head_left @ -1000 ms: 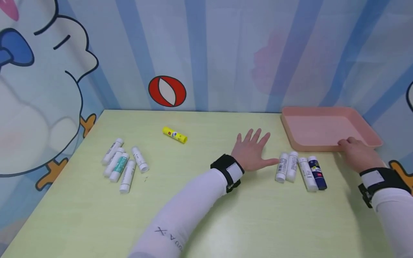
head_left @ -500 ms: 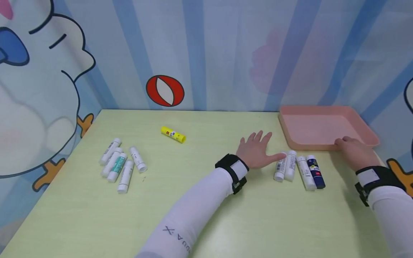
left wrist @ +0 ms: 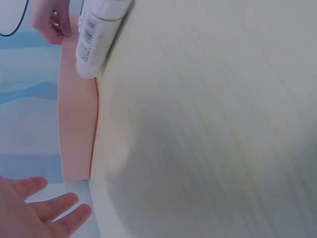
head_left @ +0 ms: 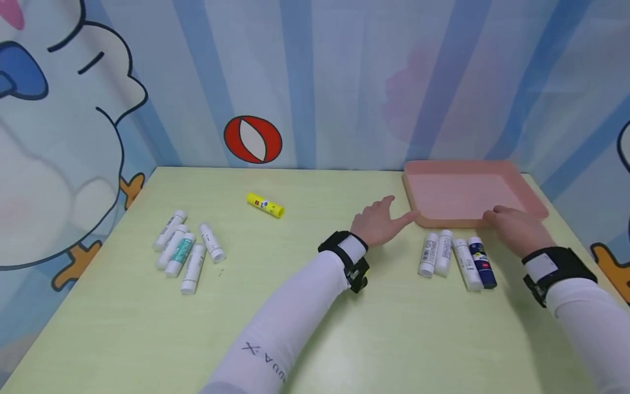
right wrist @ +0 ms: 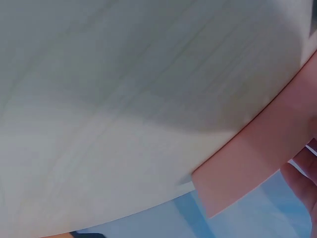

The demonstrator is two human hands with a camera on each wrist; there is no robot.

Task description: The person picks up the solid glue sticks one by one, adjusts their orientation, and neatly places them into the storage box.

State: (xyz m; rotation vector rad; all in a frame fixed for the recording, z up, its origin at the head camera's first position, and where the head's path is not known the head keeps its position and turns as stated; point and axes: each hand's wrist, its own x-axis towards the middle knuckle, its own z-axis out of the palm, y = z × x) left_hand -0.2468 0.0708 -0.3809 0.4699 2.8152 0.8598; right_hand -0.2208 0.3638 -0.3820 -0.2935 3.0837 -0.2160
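Observation:
A shallow pink tray point(head_left: 458, 223) lies at the back right of the table, bare inside. My right hand point(head_left: 520, 230) pinches its near rim, right of the middle; the right wrist view also shows the tray wall point(right wrist: 252, 158) with fingers point(right wrist: 299, 181) at the rim. My left hand point(head_left: 378, 221) is held just left of the tray, fingers spread and the thumb pointing at the near left corner. Whether that thumb touches the tray I cannot tell. In front of the tray lie white glue sticks point(head_left: 444, 253) and a dark blue glue stick point(head_left: 482, 262).
On the left lies a loose group of white glue sticks point(head_left: 194, 268), one with a green label point(head_left: 180, 255). A yellow glue stick point(head_left: 265, 205) lies farther back, left of centre. Behind the table point(head_left: 305, 306) hangs a printed blue curtain point(head_left: 339, 82).
The tray has slid left along the back edge, with my right hand moving along on its rim. My left hand shifted right, then back left a little. The glue sticks stay put.

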